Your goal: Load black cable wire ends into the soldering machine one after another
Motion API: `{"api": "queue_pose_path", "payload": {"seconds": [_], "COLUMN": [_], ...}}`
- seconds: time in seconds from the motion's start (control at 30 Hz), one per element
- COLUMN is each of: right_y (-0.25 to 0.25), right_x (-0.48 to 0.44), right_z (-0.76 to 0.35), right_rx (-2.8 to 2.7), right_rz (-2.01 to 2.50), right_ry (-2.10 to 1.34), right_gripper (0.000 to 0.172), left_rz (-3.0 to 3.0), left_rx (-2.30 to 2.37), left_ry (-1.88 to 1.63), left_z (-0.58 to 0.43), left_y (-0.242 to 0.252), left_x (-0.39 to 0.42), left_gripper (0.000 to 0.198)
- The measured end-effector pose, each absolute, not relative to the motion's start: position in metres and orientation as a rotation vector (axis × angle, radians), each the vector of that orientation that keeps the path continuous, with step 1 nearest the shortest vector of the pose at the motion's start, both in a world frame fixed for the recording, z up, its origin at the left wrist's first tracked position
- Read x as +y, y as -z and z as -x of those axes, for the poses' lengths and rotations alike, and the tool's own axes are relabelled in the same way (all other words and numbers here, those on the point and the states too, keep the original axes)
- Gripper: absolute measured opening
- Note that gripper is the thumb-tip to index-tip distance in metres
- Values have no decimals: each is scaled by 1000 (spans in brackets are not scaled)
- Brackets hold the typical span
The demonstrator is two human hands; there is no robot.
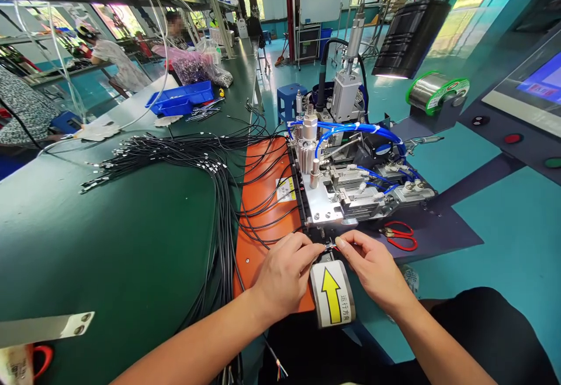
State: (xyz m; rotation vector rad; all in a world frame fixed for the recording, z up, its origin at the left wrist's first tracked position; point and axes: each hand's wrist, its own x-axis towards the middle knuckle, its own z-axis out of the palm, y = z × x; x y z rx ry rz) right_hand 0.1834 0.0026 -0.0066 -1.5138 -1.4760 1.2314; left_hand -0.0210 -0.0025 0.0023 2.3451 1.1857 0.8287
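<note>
At the front edge of a soldering machine, my two hands meet over a small cable end with thin wires fanning out. My left hand pinches it from the left, its fingers closed. From the right, my right hand pinches the thin wires between thumb and forefinger. Fingertips hide most of the wire ends. Just below is a curved metal plate with a yellow arrow. Several black cables run over the orange plate beside my left hand. A loose cable with stripped coloured wires hangs below my left forearm.
A large bundle of black cables lies along the green table. Red-handled scissors rest right of the machine. A solder spool and a control panel stand beyond. Blue trays sit at the back; people sit far left.
</note>
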Motion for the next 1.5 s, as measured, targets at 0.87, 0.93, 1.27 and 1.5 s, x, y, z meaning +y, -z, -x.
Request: {"api": "queue_pose_path", "payload": {"seconds": [0.87, 0.93, 1.27, 1.5], "right_y": [10, 10, 12, 15], "right_x": [5, 5, 4, 2], "right_z": [-181, -181, -180, -178], "right_rx": [-1464, -1468, -1454, -1439], "right_rz": [1528, 1525, 1520, 1528], "right_ry": [-1229, -1227, -1211, -1193], "right_gripper": [30, 30, 31, 33], "left_rz": [-2346, -2346, -2388, -2418], "left_rx": [1245, 1248, 1290, 1329], "left_ry": [-812, -810, -805, -767], "left_z": [20, 20, 18, 17], "left_y": [1, 2, 1, 0], "left_x": [-2, -2, 0, 0], "left_gripper": [24, 24, 22, 20]}}
